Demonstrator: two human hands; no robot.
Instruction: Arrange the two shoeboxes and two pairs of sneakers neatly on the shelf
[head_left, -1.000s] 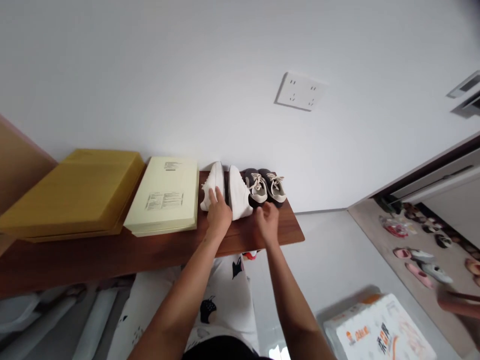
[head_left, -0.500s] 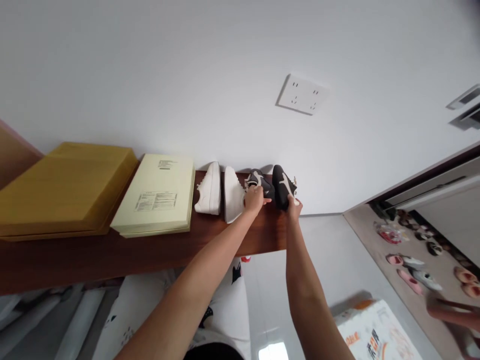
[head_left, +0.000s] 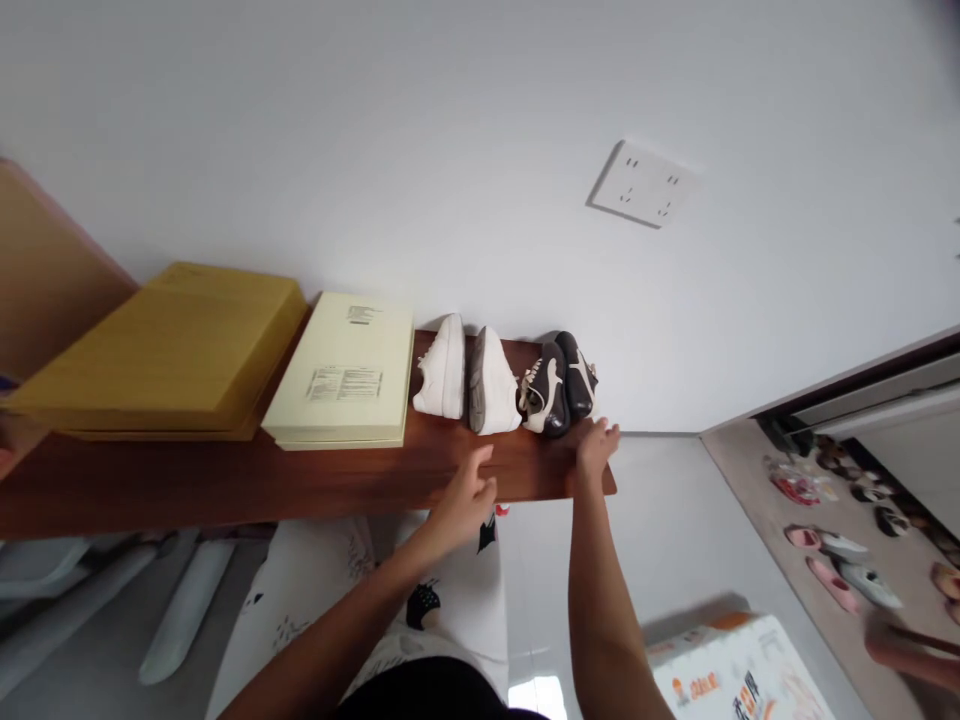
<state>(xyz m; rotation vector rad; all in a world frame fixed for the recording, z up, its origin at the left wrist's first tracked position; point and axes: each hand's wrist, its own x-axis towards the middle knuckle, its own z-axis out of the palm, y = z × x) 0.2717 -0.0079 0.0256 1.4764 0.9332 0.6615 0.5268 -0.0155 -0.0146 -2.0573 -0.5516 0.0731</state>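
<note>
A pair of dark brown and cream sneakers (head_left: 545, 390) stands near the right end of a long reddish-brown wooden shelf (head_left: 337, 490), one shoe close against the other. Left of them, two white sneakers (head_left: 495, 385) rest tipped on their sides. My left hand (head_left: 466, 497) hovers at the shelf's front edge, below the white pair, fingers apart and holding nothing. Beside the toe of the outer dark shoe, at the shelf's right end, is my right hand (head_left: 596, 447), its fingers stretched out and off the shoe.
A cream paper stack (head_left: 341, 375) and a yellow-brown stack (head_left: 172, 350) fill the shelf's left side. Part of another person's hand (head_left: 13, 440) shows at the left edge. A printed white package (head_left: 742, 670) sits on the floor; several shoes (head_left: 847, 575) lie at right.
Both hands have let go of the dark sneakers, which now sit close together. My left hand has drawn back toward me; my right has moved just off the outer shoe. The view has shifted slightly.
</note>
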